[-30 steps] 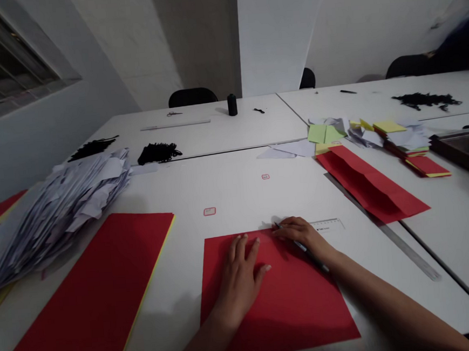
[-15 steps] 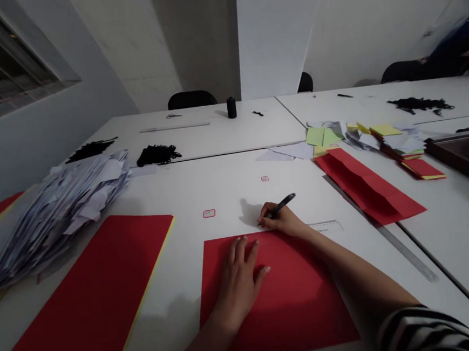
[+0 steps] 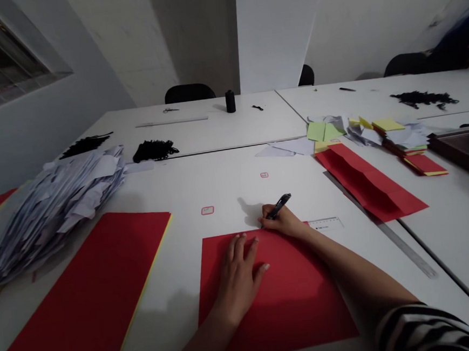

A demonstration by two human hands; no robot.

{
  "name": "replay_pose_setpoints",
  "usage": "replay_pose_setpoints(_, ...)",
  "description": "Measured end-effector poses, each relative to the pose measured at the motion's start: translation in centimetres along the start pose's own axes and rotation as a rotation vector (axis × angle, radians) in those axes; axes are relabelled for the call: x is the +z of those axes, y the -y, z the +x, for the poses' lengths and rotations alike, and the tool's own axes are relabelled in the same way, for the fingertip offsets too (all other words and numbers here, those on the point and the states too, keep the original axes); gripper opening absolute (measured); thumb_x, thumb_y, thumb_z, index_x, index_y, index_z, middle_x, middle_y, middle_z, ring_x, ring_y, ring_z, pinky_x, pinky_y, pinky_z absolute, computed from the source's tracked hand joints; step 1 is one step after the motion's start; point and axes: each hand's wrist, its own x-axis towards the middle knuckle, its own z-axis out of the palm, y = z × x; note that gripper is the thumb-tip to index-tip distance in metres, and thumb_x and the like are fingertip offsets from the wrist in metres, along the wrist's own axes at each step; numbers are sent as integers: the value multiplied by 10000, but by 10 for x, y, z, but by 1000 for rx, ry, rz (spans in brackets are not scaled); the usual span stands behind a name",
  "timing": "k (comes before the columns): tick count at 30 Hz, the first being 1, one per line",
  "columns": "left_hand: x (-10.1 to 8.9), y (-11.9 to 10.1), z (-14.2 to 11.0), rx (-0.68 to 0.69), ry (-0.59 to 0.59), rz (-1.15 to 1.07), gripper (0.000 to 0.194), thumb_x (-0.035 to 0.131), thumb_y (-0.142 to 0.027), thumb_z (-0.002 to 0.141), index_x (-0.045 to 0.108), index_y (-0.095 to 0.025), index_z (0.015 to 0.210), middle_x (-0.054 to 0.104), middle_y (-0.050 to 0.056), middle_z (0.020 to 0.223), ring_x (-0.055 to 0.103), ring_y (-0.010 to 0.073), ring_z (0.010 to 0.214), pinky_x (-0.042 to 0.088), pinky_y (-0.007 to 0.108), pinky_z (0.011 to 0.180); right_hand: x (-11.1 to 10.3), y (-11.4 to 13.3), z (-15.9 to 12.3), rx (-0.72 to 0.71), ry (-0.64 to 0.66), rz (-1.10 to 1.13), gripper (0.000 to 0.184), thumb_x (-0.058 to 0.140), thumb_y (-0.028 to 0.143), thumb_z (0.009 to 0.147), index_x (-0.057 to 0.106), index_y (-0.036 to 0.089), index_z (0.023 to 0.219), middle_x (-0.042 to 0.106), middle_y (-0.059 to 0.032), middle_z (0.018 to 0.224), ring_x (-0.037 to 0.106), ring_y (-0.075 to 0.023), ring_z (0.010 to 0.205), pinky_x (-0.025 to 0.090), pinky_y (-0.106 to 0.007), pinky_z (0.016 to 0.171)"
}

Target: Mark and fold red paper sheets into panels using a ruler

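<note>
A large red sheet of paper lies on the white table in front of me. Flat on it rests my left hand, fingers spread toward its far edge. My right hand is closed round a black pen, whose tip is down at the sheet's far edge. Partly hidden behind my right wrist, a clear ruler lies just past that edge. Two small red-bordered labels, one nearer and one farther, are on the table beyond.
To the left lie a red and yellow paper stack and a heap of white papers. A folded red sheet rests over a long metal ruler at right. A black thread spool stands farther back.
My right hand and the pen have shifted slightly along the sheet's far edge, and the pen leans a little differently. My left hand stays put. The view has tilted slightly.
</note>
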Motion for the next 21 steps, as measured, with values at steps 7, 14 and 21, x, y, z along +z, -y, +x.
replay_pose_setpoints(7, 2, 0, 0, 5, -7, 6, 504, 487, -396, 940, 430, -247, 1419, 378, 89, 1482, 287, 301, 1409, 372, 480, 1106, 0, 1, 0, 1, -2, -18, 262, 600, 287, 794, 411, 207, 631, 408, 59, 578, 353, -99, 564, 291, -237, 540)
replay_pose_setpoints(14, 2, 0, 0, 6, -13, 10, 511, 498, -400, 935, 434, -243, 1417, 390, 97, 1471, 298, 308, 1404, 398, 481, 1087, 0, 1, 0, 2, -8, -20, 259, 603, 271, 790, 415, 204, 626, 396, 63, 572, 344, -96, 562, 286, -236, 535)
replay_pose_setpoints(21, 2, 1, 0, 14, -24, 20, 507, 504, -392, 934, 437, -243, 1414, 390, 94, 1472, 303, 306, 1402, 377, 486, 1104, 0, 1, -1, -2, -2, -12, 255, 604, 270, 792, 416, 204, 632, 402, 62, 580, 356, -98, 571, 293, -235, 540)
